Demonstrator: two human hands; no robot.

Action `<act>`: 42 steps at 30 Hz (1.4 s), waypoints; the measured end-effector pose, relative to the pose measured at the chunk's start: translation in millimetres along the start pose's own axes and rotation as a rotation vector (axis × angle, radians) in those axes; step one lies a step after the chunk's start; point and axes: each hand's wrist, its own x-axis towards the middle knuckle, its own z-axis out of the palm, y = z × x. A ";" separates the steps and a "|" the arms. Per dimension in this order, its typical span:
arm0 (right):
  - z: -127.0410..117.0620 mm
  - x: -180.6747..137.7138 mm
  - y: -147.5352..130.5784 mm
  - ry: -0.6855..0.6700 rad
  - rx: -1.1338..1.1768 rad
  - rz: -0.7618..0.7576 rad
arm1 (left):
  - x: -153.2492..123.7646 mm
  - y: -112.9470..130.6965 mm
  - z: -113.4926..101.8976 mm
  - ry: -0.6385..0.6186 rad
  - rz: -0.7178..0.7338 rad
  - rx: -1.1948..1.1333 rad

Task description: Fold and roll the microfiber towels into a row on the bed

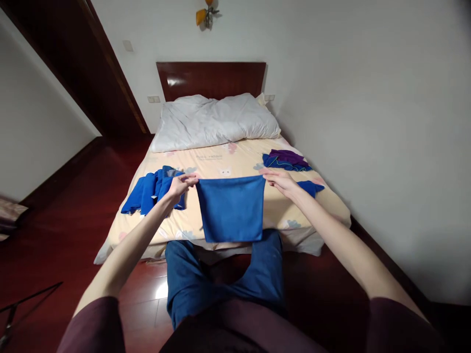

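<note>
A blue rectangular cloth hangs spread out between my hands, above the near edge of the bed. My left hand pinches its upper left corner, and my right hand grips the upper right corner. Beyond my left wrist lie several folded blue cloths side by side on the bed. Past my right hand is a loose pile of blue and purple cloth. Another blue cloth lies partly hidden behind my right forearm.
The bed has a pale patterned sheet, with a rumpled white quilt near the dark wooden headboard. A white wall runs along the right. At the lower left, a thin black stand is on the dark red floor.
</note>
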 end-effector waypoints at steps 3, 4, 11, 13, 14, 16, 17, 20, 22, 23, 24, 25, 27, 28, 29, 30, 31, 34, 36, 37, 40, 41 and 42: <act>19.1 46.6 -5.9 0.143 -0.003 -0.131 | 49.5 12.3 10.1 0.097 0.113 -0.018; 23.4 58.2 -8.5 0.182 0.001 -0.182 | 62.3 17.4 12.6 0.125 0.164 -0.029; 16.2 76.5 16.2 0.229 -0.026 -0.489 | 77.4 9.6 11.7 0.130 0.455 0.094; 12.0 68.7 47.2 0.202 -0.058 -0.463 | 66.5 -15.4 9.9 0.103 0.466 0.195; 11.5 62.8 67.1 0.193 -0.070 -0.430 | 59.5 -32.4 10.2 0.086 0.456 0.242; 14.1 46.5 113.7 0.181 -0.090 -0.322 | 41.9 -74.6 13.9 0.045 0.392 0.336; 17.1 36.1 138.9 0.175 -0.096 -0.248 | 31.3 -99.2 17.3 0.015 0.334 0.383; 30.0 1.2 210.1 0.144 -0.092 0.043 | -3.8 -176.7 30.5 -0.091 0.098 0.500; 38.4 -18.0 245.0 0.126 -0.096 0.153 | -23.9 -220.0 39.1 -0.175 -0.094 0.511; 41.5 -24.3 257.4 0.127 -0.095 0.183 | -31.1 -236.0 42.6 -0.175 -0.152 0.504; 43.8 -28.1 266.4 0.135 -0.092 0.196 | -36.1 -247.6 45.5 -0.158 -0.192 0.497; 45.3 -29.4 272.5 0.150 -0.086 0.206 | -38.9 -254.8 47.7 -0.133 -0.216 0.486; 46.4 -26.4 278.6 0.186 -0.078 0.224 | -39.3 -258.4 50.1 -0.082 -0.233 0.465; 46.4 -23.4 279.7 0.200 -0.075 0.233 | -38.0 -256.7 50.4 -0.073 -0.237 0.454; 46.1 -20.4 280.3 0.209 -0.070 0.244 | -36.5 -253.9 50.1 -0.071 -0.240 0.446; 45.5 -18.1 280.5 0.213 -0.063 0.255 | -35.3 -251.0 49.4 -0.071 -0.240 0.442; 44.6 -16.8 280.7 0.214 -0.056 0.265 | -34.5 -248.7 48.4 -0.068 -0.236 0.441; 39.8 -19.9 281.2 0.213 -0.037 0.283 | -36.2 -248.5 44.2 -0.055 -0.223 0.463; 35.4 -26.0 281.0 0.211 -0.032 0.289 | -39.5 -253.0 41.4 -0.056 -0.215 0.480; 33.3 -29.5 280.6 0.208 -0.033 0.293 | -41.6 -255.7 40.2 -0.063 -0.213 0.482; 28.4 -39.1 278.3 0.189 -0.043 0.305 | -48.9 -262.8 37.4 -0.099 -0.212 0.471; 27.3 -42.0 277.4 0.180 -0.048 0.310 | -52.0 -264.4 36.4 -0.107 -0.212 0.471; 26.4 -44.9 276.7 0.170 -0.054 0.316 | -55.5 -265.6 35.0 -0.110 -0.211 0.470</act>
